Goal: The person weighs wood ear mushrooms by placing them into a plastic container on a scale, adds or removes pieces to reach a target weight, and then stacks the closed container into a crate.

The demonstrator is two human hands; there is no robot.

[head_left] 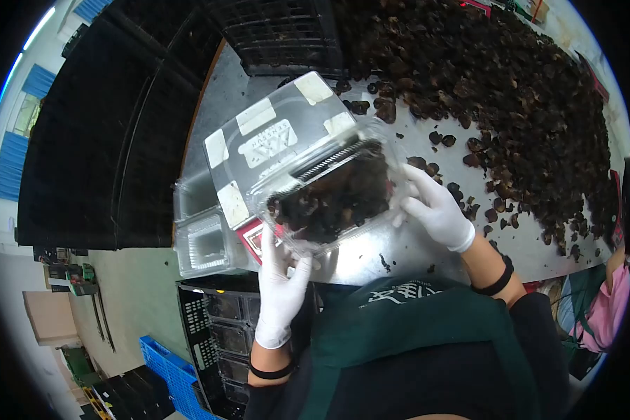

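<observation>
In the middle of the frame, 2 white-gloved hands hold 1 clear plastic container (332, 196) of dark pieces, tilted, above the metal table (357, 262). The left hand (282, 283) grips its lower-left corner, thumb and fingers slightly apart; the right hand (434, 210) has its partly curled fingers on the right edge. The scale (262, 150) sits just behind, and the dark heap (511, 91) fills the upper right.

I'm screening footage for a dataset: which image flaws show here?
Head view: wide-angle distortion bends the surroundings, and the corners are black; glare whitens the metal table near the apron; the clear container looks slightly blurred, with reflections on its plastic.
</observation>
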